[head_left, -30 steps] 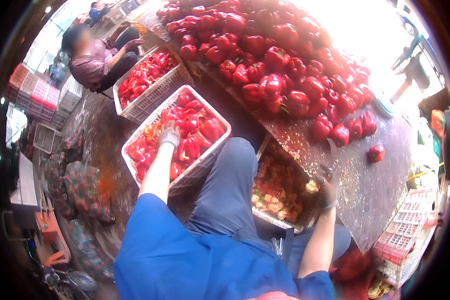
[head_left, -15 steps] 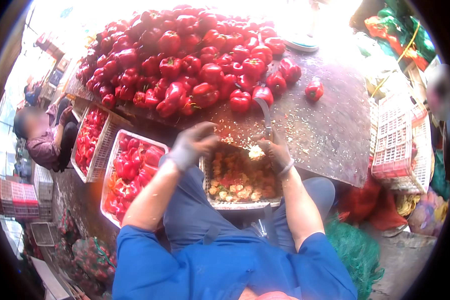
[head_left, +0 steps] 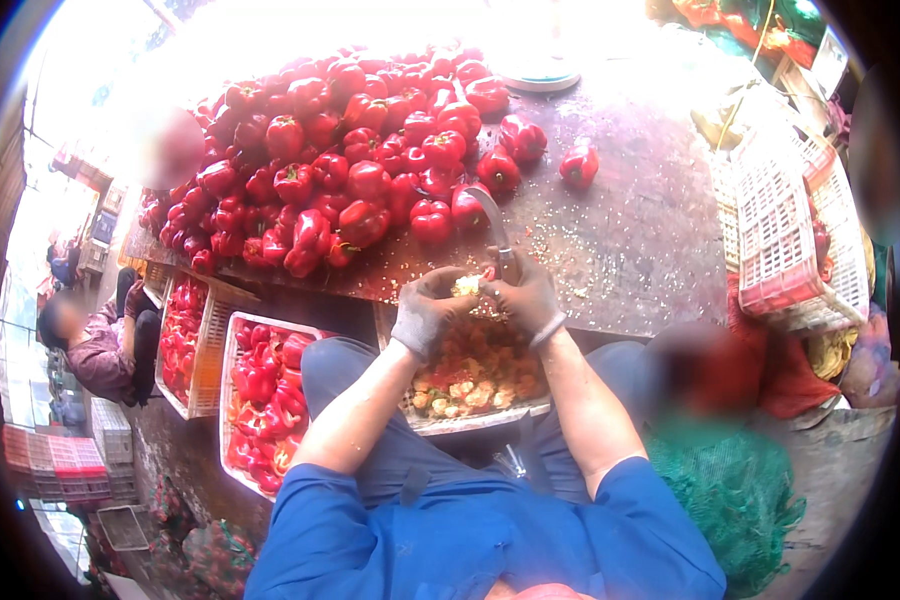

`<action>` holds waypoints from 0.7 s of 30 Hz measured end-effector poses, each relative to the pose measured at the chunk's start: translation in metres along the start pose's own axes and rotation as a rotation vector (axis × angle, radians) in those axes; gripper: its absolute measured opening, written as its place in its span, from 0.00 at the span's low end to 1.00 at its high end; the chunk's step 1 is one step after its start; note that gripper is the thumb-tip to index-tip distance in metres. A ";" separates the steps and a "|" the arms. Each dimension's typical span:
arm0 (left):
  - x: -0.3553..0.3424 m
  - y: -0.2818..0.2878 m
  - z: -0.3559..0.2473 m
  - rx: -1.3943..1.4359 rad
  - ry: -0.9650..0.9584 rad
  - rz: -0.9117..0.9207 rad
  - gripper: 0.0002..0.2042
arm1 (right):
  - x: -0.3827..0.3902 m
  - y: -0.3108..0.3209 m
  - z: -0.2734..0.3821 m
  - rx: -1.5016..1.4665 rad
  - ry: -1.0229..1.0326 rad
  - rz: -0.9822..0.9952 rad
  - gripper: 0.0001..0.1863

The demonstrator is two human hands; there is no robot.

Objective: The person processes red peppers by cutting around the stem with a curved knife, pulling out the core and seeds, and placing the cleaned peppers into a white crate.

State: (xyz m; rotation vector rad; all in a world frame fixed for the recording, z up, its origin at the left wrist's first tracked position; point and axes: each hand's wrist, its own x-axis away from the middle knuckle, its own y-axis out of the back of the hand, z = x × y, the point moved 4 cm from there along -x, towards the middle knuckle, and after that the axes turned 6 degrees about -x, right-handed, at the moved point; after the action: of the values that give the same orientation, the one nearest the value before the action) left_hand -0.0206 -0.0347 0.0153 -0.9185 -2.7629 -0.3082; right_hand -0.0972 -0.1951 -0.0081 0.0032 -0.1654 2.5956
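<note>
My gloved left hand [head_left: 430,308] has its fingers closed on a pale, seedy pepper core [head_left: 466,286]. My gloved right hand [head_left: 525,297] grips a knife [head_left: 490,212] with a curved blade pointing up and away, and its thumb side meets the same core. Both hands are over the near edge of the table, above a crate [head_left: 475,424] between my knees that holds many cut-out cores. Just beyond the blade lies a whole red bell pepper [head_left: 468,207], at the front of a large heap of red peppers [head_left: 310,165].
Scattered seeds dot the brown table [head_left: 650,230], where a lone pepper [head_left: 578,165] lies right of the heap. A white crate of cut red peppers [head_left: 227,400] stands left of my leg. Stacked crates [head_left: 770,270] and green netting [head_left: 725,500] are at right. Far left, a person [head_left: 100,350] sits.
My left hand has moved right, from apart over the crate's left side to the core beside my right hand, and closed on it. The whole view has shifted slightly.
</note>
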 end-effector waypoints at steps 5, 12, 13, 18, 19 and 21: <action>-0.008 0.010 0.018 -0.203 0.075 -0.115 0.19 | 0.011 -0.008 0.024 0.259 0.205 -0.062 0.20; 0.015 0.005 0.005 -0.237 0.087 0.147 0.27 | 0.009 -0.009 0.017 0.297 0.037 0.014 0.24; 0.018 0.004 0.004 -0.009 0.195 0.199 0.27 | 0.010 -0.010 0.024 0.355 -0.039 0.077 0.27; 0.014 -0.001 0.024 0.491 0.339 0.240 0.21 | 0.010 -0.026 -0.016 0.145 0.006 0.242 0.32; 0.018 -0.001 0.021 0.562 0.369 0.227 0.18 | 0.008 -0.028 -0.024 0.113 0.020 0.269 0.32; 0.012 0.011 0.036 0.617 0.338 0.189 0.17 | 0.015 -0.036 -0.030 -0.100 -0.192 0.285 0.31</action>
State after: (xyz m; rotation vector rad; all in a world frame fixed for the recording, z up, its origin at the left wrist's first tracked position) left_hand -0.0280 -0.0096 -0.0146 -0.8486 -2.2237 0.3704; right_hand -0.0904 -0.1534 -0.0334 0.2078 -0.3904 2.8655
